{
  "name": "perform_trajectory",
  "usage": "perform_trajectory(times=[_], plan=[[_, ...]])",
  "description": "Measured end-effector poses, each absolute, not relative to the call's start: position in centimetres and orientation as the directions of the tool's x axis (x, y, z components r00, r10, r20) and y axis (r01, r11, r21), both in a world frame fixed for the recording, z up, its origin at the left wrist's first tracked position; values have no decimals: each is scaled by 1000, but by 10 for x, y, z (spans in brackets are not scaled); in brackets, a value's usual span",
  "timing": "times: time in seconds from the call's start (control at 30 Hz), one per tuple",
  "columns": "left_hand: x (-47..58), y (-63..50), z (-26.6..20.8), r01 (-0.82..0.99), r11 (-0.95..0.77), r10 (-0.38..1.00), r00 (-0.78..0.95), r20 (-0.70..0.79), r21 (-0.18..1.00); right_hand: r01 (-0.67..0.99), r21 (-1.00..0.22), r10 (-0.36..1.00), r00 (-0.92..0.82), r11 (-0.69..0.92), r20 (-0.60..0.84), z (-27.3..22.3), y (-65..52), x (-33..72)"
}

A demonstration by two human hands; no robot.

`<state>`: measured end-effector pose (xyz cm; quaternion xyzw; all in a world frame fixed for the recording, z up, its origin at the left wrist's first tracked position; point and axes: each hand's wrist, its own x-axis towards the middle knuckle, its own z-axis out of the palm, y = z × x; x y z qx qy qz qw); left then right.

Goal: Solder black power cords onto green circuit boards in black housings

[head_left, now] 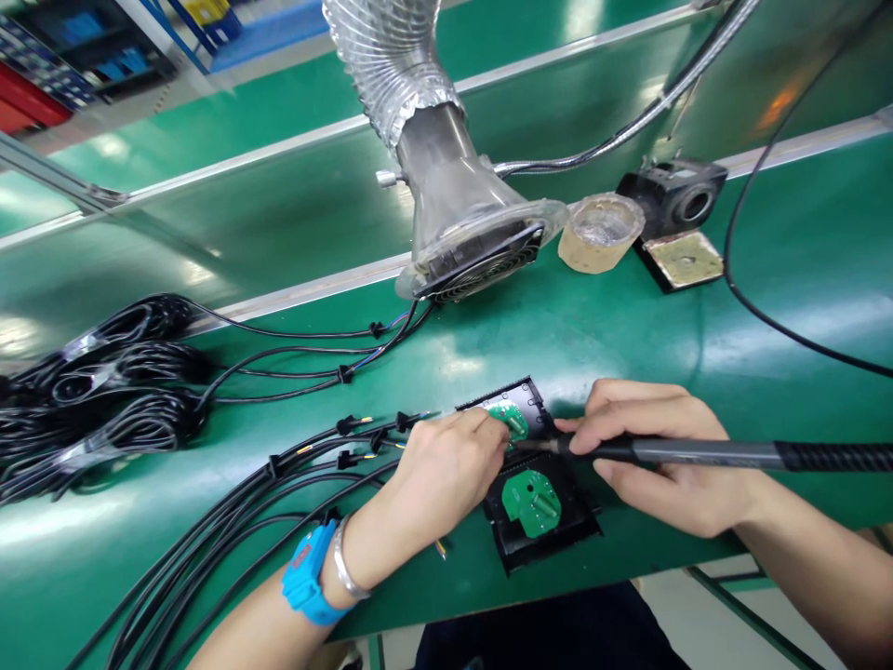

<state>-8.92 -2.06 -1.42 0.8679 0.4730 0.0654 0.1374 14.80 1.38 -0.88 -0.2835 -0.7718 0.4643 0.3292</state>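
Note:
My right hand (656, 456) is closed around a soldering iron (704, 453), its tip pointing left at the edge of a green circuit board (514, 421) in the rear black housing (534, 395). Over the left side of that board, my left hand (450, 470) has its fingers pinched together; what they hold is hidden behind the knuckles. Just in front lies a second black housing (509, 549) with another green circuit board (531, 502) in it. Several black cables (261, 489) with bare coloured wire ends run beneath and beside my left forearm.
Coiled black cables (132, 372) lie at the left. A fume extractor hood (474, 223) hangs over the back of the green bench (335, 316). Behind my right hand stand a round tub (601, 233) and a soldering iron stand (673, 200) with a sponge tray (684, 261).

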Motion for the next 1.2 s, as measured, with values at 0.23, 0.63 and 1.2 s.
perform_trajectory(times=[0.23, 0.63, 1.2], plan=[[-87, -18, -15, 827, -443, 865, 496, -78, 346, 118, -904, 737, -626, 410, 253, -9, 14, 149], [-86, -16, -12, 830, -349, 881, 449, -151, 435, 88, -914, 719, -649, 395, 249, -6, 17, 148], [-85, -16, -11, 827, -356, 882, 451, -135, 436, 194, -894, 713, -679, 404, 175, 0, 20, 145]])
